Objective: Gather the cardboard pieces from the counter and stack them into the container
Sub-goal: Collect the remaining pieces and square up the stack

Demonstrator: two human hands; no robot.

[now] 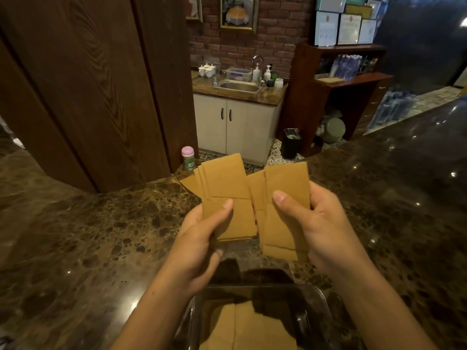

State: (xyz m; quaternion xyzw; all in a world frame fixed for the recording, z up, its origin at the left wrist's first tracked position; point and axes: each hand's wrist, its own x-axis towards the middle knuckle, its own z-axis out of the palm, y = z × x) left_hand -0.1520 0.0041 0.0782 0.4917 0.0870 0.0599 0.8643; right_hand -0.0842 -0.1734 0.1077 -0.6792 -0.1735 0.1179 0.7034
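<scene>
My left hand (202,238) holds a fanned bunch of tan cardboard pieces (225,183), thumb pressed on the front piece. A second bunch of cardboard pieces (288,180) is held by my right hand (321,223), thumb on top and fingers behind. Both bunches are raised above the dark marble counter (88,236), side by side and nearly touching. Below them, at the near edge, stands a clear glass container (321,299) with flat cardboard pieces (247,329) lying in its bottom.
A small jar with a pink lid (188,157) stands at the counter's far edge beside a dark wooden pillar (101,84). Beyond the counter are a sink cabinet (237,122), a black bin (292,142) and wooden shelves (341,79).
</scene>
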